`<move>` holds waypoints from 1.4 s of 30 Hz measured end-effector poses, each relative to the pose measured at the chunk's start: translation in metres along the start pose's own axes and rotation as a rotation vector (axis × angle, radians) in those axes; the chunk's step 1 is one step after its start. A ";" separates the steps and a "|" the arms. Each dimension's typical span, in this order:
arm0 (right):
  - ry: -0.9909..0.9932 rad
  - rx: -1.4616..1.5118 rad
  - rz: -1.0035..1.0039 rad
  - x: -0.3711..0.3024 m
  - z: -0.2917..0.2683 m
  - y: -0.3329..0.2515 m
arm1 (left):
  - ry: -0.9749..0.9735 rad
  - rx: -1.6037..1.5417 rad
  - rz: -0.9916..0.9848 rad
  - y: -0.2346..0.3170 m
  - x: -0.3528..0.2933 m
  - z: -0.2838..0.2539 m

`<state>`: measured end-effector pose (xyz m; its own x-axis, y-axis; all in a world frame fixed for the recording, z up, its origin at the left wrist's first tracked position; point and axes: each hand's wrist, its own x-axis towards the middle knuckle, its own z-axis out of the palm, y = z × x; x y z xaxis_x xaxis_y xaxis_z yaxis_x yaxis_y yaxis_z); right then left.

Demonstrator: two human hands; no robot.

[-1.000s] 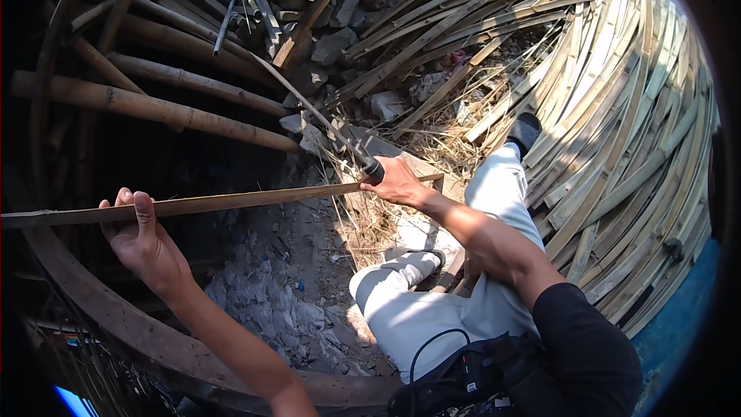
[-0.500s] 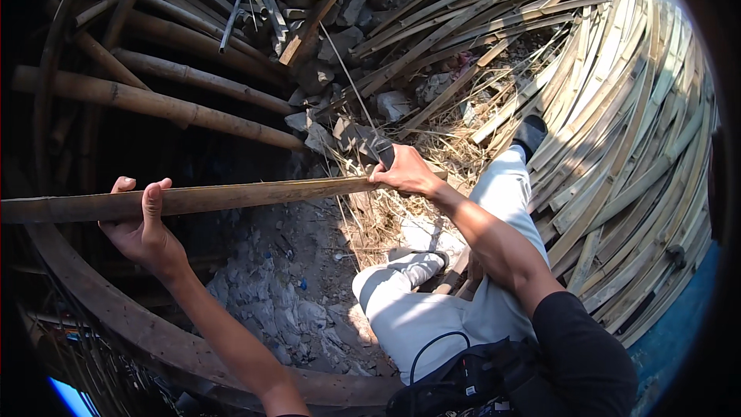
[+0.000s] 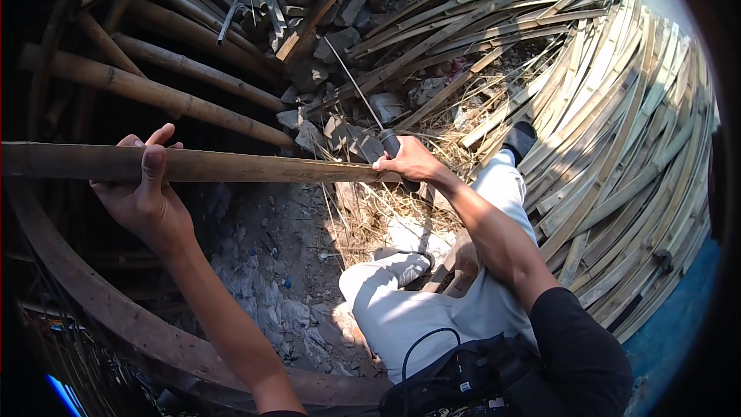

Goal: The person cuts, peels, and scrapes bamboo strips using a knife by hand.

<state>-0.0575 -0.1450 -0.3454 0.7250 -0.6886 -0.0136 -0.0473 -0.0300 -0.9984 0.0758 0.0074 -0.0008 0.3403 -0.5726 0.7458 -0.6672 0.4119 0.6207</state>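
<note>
A long split bamboo strip (image 3: 255,167) stretches nearly level from the left rim to the middle. My left hand (image 3: 147,193) holds it from below, thumb on the near face and fingertips showing above the far edge. My right hand (image 3: 409,161) is closed round the dark handle of a knife (image 3: 358,86), at the strip's right end. The knife's long thin blade points up and away to the left, seen nearly edge-on. My right thumb and fingertips meet the strip's end, and part of the handle is hidden by the hand.
Split bamboo strips (image 3: 625,147) lie heaped on the right. Whole bamboo poles (image 3: 185,100) lie at the upper left. Broken stones (image 3: 386,106) and straw lie ahead, near my outstretched leg (image 3: 498,193). A curved brown beam (image 3: 116,301) runs along the lower left.
The strip's left part has risen with my left hand. My right hand has shifted slightly right, and the knife handle shows more clearly; the blade still points up and away.
</note>
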 end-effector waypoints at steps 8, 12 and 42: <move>0.016 0.077 0.027 -0.005 -0.008 0.000 | -0.457 -0.402 -0.204 -0.033 0.024 -0.008; 0.021 0.058 0.041 -0.004 -0.010 -0.001 | -0.525 -0.314 -0.267 -0.047 0.015 0.002; -0.110 -0.601 0.347 -0.133 -0.081 -0.014 | 0.063 -0.048 -0.449 -0.124 0.020 -0.003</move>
<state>-0.2091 -0.1121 -0.3248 0.6629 -0.6545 -0.3636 -0.6373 -0.2384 -0.7328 0.1671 -0.0532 -0.0622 0.6293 -0.6585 0.4128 -0.4132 0.1663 0.8953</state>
